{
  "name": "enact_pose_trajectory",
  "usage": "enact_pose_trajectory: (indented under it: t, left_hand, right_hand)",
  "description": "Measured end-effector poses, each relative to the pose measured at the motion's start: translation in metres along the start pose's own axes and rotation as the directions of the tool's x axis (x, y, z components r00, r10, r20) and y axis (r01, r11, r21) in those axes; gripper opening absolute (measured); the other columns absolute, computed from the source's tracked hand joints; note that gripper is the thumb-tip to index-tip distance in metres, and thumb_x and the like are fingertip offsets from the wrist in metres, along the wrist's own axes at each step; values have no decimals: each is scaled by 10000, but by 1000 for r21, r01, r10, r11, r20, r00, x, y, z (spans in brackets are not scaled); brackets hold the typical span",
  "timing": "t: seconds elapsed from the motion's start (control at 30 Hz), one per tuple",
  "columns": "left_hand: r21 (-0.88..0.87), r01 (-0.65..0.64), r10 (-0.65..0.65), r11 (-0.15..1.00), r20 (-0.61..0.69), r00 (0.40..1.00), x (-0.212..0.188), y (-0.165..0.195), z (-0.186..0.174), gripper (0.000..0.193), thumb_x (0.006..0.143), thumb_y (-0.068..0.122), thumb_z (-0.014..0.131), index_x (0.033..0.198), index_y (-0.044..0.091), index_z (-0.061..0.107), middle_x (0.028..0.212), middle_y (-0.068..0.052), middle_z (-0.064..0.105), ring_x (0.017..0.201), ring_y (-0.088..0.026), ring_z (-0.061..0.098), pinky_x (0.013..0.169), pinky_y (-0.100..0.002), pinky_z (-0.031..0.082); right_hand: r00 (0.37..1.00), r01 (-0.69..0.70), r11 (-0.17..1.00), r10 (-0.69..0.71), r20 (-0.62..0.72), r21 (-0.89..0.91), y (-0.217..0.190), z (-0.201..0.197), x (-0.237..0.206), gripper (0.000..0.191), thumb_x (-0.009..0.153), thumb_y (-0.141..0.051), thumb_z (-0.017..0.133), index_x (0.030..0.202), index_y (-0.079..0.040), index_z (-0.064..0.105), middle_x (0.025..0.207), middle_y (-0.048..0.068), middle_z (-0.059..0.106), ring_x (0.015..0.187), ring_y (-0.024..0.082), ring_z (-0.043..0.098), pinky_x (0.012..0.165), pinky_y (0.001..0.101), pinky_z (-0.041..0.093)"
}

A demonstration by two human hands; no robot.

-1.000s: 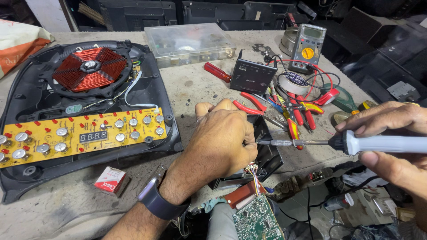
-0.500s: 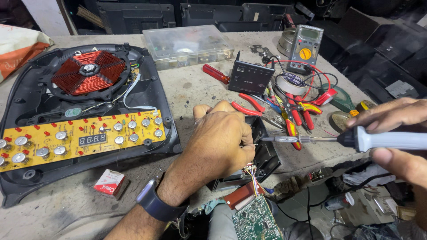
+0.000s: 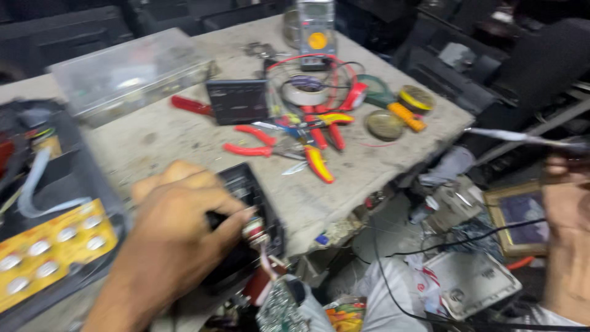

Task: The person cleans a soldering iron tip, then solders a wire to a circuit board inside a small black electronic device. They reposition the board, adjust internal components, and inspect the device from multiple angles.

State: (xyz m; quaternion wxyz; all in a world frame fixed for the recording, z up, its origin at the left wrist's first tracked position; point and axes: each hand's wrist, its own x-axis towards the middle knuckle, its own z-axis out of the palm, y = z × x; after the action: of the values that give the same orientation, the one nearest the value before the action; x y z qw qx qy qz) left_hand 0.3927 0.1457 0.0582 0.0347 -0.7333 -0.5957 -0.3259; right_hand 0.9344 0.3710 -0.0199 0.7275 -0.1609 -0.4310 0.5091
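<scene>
Gripping the small black module [image 3: 249, 203] at the table edge, my left hand [image 3: 178, 227] is clenched on it; my right hand [image 3: 568, 233] holds one soldering iron [image 3: 522, 138], now swung well away from the module. Several red-handled pliers [image 3: 289, 144] and two round tins [image 3: 384, 125] lie nearby. One clear plastic box [image 3: 129, 74]: contents too blurred.

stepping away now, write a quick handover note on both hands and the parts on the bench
Left hand: grip on a small black module at the bench edge, wires trailing to a green circuit board below.
Right hand: holds the soldering iron, lifted off to the right, clear of the module.
Red-handled pliers and multimeter lie behind.
Whether any joint is finished can't be told.
</scene>
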Motion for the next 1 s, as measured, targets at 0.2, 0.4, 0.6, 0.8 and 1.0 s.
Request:
enact_pose_trajectory:
  t: [0.2, 0.4, 0.6, 0.8, 1.0]
  left_hand:
    - [22, -114, 116, 993, -105, 988, 29, -19, 61, 170, 655, 265, 837, 815, 250, 782, 807, 110, 701, 930, -102, 641, 913, -275, 483]
    - [-30, -120, 120, 992, -6, 993, 59, 23, 107, 148, 699, 197, 814, 846, 198, 796, 836, 70, 744, 927, -144, 650, 892, -322, 477]
    - [23, -113, 113, 993, -16, 993, 75, 70, 98, 123, 805, 204, 759, 790, 82, 746, 823, -91, 672, 884, -329, 608, 777, -451, 490]
    - [130, -145, 154, 981, -66, 986, 67, 61, 91, 159, 831, 172, 733, 729, 66, 675, 870, -88, 639, 917, -331, 605, 733, -469, 507]
    - [117, -133, 146, 984, -106, 984, 52, 29, 92, 137, 829, 162, 727, 746, 63, 682, 893, -84, 643, 933, -326, 608, 744, -467, 517]
  right_hand:
    - [929, -3, 982, -68, -364, -191, 33, -101, 9, 66, 900, -109, 630, 903, -57, 590, 841, 91, 634, 723, 243, 618, 702, 418, 581]
    - [929, -47, 965, -54, -367, -259, 89, -188, 40, 95, 931, -61, 646, 981, 9, 604, 887, 107, 655, 737, 240, 645, 678, 403, 615]
    - [970, -212, 961, 183, -162, -179, 147, -214, 69, 79, 1036, -41, 624, 1023, -28, 548, 1023, 125, 674, 961, 267, 710, 910, 391, 628]
    - [936, -336, 941, 331, -121, -25, 187, -192, 53, 27, 1039, -80, 598, 1032, -54, 603, 1038, 113, 717, 979, 251, 721, 983, 353, 609]
    - [965, -256, 955, 243, -103, -149, 204, -167, 42, 44, 1045, -60, 605, 1063, -48, 567, 1010, 104, 645, 991, 271, 705, 947, 356, 597]
